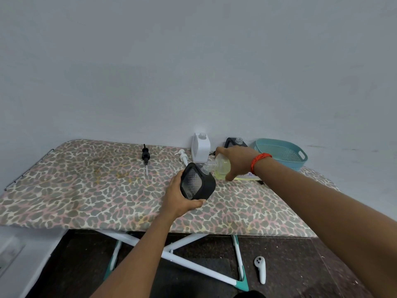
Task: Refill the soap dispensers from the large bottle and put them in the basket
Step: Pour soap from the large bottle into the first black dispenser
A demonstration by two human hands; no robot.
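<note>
left hand (179,200) grip holds the tilted black dispenser (196,183); right hand (235,161) grip holds the large bottle (221,166), spout at its neck

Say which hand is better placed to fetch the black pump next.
Likely left: black pump lies left of left hand, though that holds the black dispenser; right hand, holding the large bottle, sits farther.

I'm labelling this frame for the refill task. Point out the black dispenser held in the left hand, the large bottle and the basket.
black dispenser (196,184), head view, clear ribbed front panel.
large bottle (221,166), head view, clear shoulder near the neck.
basket (287,163), head view, teal outer front wall.
</note>
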